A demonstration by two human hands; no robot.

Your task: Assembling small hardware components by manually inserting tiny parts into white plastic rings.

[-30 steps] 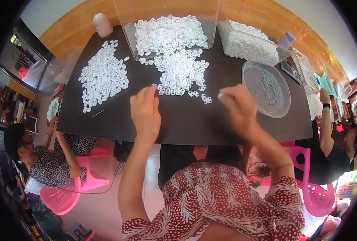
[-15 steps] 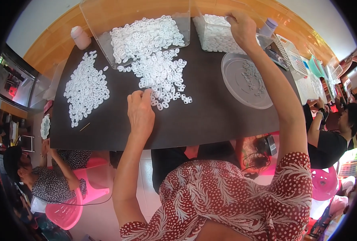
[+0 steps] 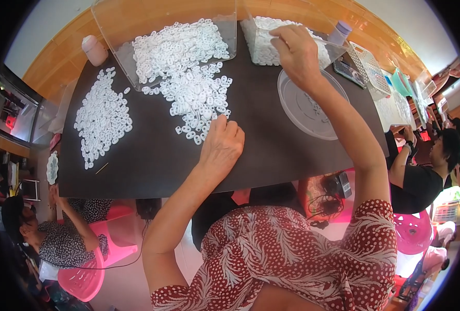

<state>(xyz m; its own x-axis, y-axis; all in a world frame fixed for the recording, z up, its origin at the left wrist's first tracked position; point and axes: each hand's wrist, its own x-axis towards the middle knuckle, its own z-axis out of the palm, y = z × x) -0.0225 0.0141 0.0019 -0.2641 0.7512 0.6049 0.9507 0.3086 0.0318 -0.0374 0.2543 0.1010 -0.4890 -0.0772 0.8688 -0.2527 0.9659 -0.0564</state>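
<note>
My left hand is at the near right edge of the middle pile of small white plastic pieces with holes. Its fingers are curled together at the pieces, and they hide whatever they pinch. Over the clear box of white pieces at the back right hovers my right hand, fingers bent and apart, with nothing visible in them. The middle pile spills from a large clear bin lying open toward me. Partly under my right forearm sits a round clear tray with small grey bits.
Another pile of white pieces lies at the left, a thin stick near it. Bottles stand at the back. A phone and a white basket are at the right. People sit on both sides.
My left hand has moved right along the near edge of the middle pile. My right hand has come lower and left over the box, its fingers now spread apart. The view has shifted slightly.
</note>
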